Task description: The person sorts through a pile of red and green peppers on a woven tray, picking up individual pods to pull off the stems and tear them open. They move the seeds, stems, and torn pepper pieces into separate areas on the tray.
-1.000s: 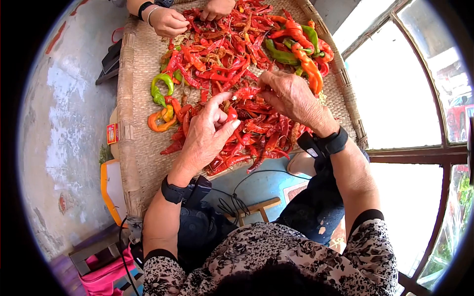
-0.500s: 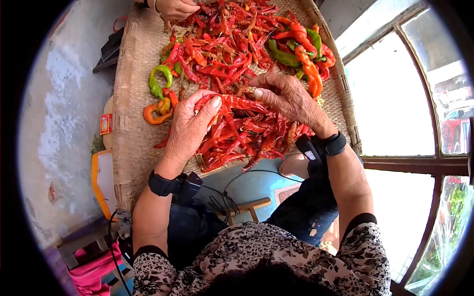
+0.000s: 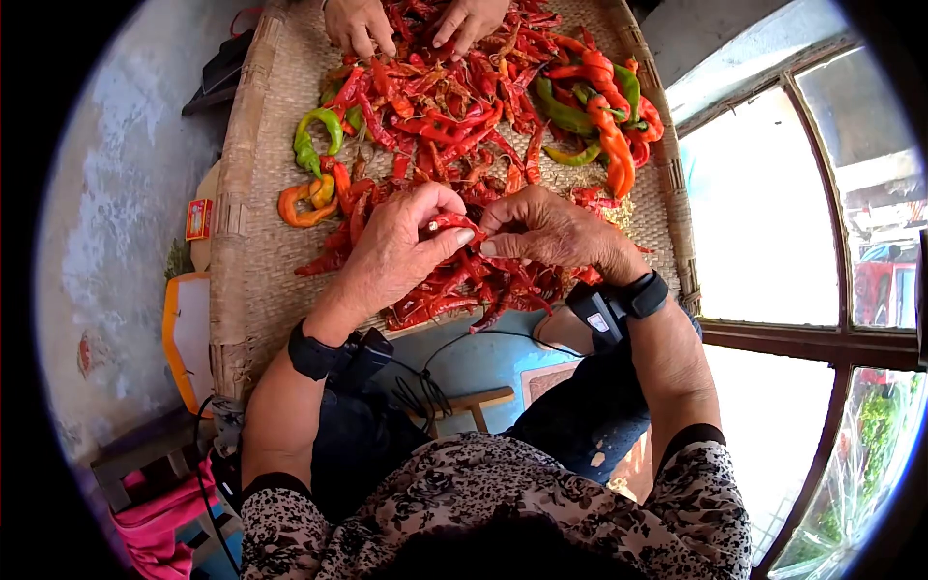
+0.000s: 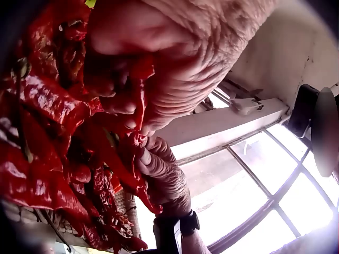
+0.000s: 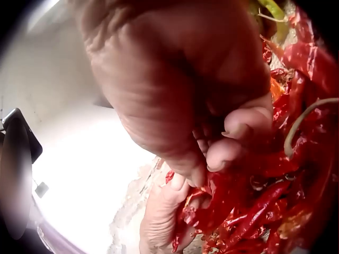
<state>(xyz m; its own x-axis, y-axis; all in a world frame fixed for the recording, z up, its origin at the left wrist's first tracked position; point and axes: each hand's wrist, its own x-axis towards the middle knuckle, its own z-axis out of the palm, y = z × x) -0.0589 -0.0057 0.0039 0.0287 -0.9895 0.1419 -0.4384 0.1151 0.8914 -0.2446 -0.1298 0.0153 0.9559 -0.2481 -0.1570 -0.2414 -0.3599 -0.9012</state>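
Note:
Over the near part of a heap of dried red chili peppers (image 3: 454,135), my left hand (image 3: 396,242) holds one red chili pepper (image 3: 447,222) between thumb and curled fingers. My right hand (image 3: 556,230) meets it from the other side, thumb and fingertips pinching the red skin at the pepper's right end. In the left wrist view, a thin red strip (image 4: 141,100) runs down from the left hand toward the right hand (image 4: 164,177). The right wrist view has the right thumb and fingers close together on red chili, with the left hand (image 5: 161,217) beyond.
A woven tray (image 3: 256,184) bears the heap. Fresh green and orange-red peppers (image 3: 611,145) lie at its right, a curled green pepper (image 3: 307,145) at its left. Another person's hands (image 3: 360,24) work at the far end. Windows (image 3: 764,213) stand right; a cable (image 3: 425,387) hangs below.
My hands were apart half a second ago and have come together at the pepper, the right one moving left and down. The other person's two hands now reach into the far heap.

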